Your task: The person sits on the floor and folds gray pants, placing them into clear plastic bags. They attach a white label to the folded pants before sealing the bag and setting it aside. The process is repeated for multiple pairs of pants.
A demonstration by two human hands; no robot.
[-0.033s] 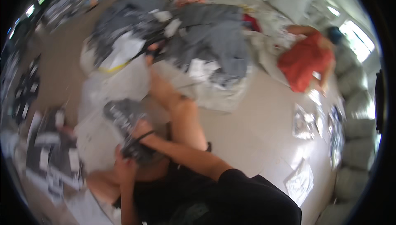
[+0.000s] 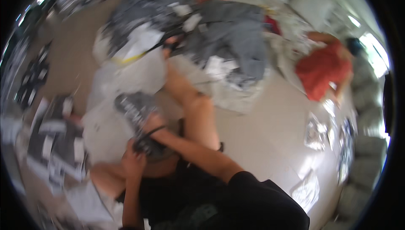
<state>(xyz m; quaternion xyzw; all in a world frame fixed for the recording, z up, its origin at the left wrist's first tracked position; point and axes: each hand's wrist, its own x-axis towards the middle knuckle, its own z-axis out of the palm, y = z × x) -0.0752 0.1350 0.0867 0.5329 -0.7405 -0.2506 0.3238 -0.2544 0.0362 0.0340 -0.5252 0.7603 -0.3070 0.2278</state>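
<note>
A dark grey garment (image 2: 134,103), seemingly folded in clear plastic with white marks on it, lies slanting over my lap. My left hand (image 2: 134,161) is closed on its near end, the fingers curled in. Farther up, my right hand (image 2: 152,124) grips its right side, with a black band round the wrist; motion blurs its fingers. Beneath the garment spreads a whitish sheet or sack (image 2: 103,133) on the floor, beside my bare outstretched leg (image 2: 198,116).
Large heaps of grey garments (image 2: 230,32) with white tags lie ahead. Folded grey garments (image 2: 59,139) are stacked at left. At right, a person in red (image 2: 322,69) bends over the floor near clear plastic packages (image 2: 315,133). Stuffed sacks (image 2: 367,154) line the right wall.
The whole scene has shifted a little to the right in the picture. My left hand's fingers now curl more tightly at the garment's near end; the right hand keeps its place on it.
</note>
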